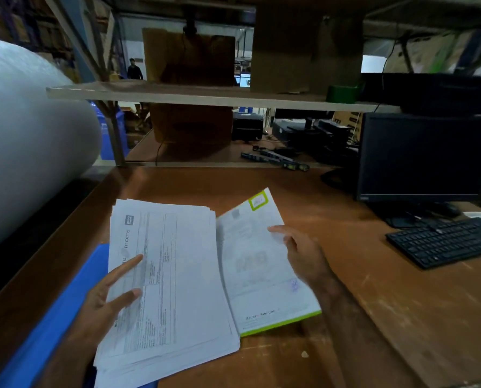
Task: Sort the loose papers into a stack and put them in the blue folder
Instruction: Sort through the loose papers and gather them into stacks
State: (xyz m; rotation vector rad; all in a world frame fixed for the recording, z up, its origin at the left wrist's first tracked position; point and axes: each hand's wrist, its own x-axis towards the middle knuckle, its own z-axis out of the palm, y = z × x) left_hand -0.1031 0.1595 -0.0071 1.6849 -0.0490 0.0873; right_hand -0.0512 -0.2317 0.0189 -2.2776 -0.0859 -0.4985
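the left hand [105, 298] lies on the near left part of a thick stack of printed papers [172, 275], its fingers straight and spread, pressing flat on the top sheet rather than curled round it. the right hand [303, 253] has its grip on a green-edged sheet [261, 275], fingers on the sheet's upper face near its far right edge; whether the thumb is under the sheet cannot be told. that sheet fans out to the right of the left hand's stack, its left edge meeting the stack's right edge. the blue folder [51, 326] lies open on the wooden tabletop [373, 317] under and to the left of the left hand, partly covered by the stack. beyond the right hand, further right, sit a black keyboard [446, 240] and a dark monitor [424, 155]. a large roll of bubble wrap [23, 141] lies far left of the left hand.
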